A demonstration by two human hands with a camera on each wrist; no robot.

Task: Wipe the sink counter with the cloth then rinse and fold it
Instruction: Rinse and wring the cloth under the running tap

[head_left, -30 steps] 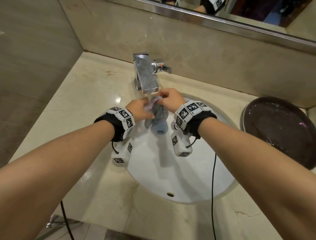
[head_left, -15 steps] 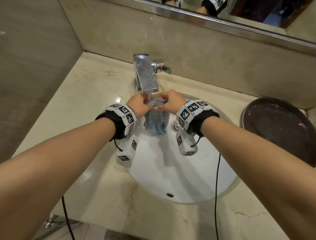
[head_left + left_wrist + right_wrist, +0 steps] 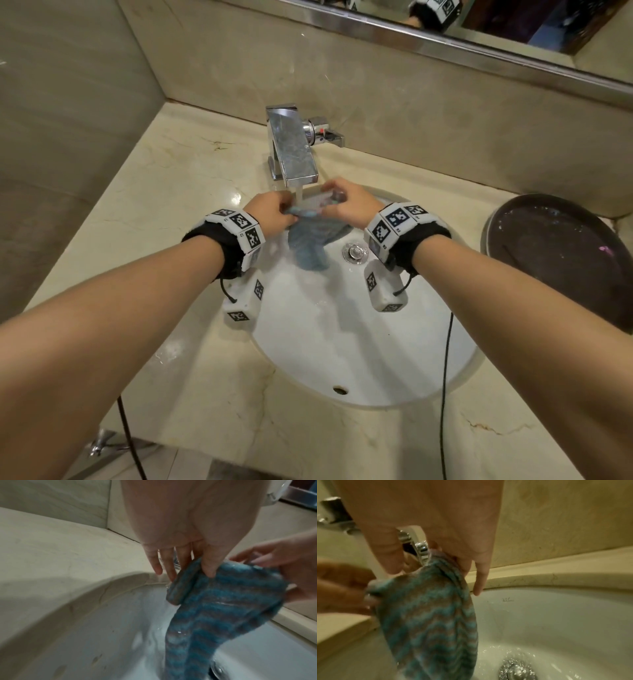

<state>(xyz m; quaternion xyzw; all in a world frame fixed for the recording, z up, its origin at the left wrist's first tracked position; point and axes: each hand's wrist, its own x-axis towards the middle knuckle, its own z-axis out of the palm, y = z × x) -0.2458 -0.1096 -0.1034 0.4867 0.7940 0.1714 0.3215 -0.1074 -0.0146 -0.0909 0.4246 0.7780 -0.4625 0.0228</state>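
Cloth (image 3: 310,236) hangs between the two hands under the running tap (image 3: 291,147), its blue striped tail drooping into the sink (image 3: 376,359). Left hand (image 3: 270,214) pinches one upper corner; right hand (image 3: 349,205) grips the other.

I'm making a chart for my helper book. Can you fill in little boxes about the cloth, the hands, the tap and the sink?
cloth: blue striped cloth, wet, hanging into the basin
left hand: left hand pinches the cloth's top edge
right hand: right hand grips the other end
tap: chrome faucet, water running onto the cloth
sink: white basin, drain stopper beside the cloth
step: rinsing, not yet folded
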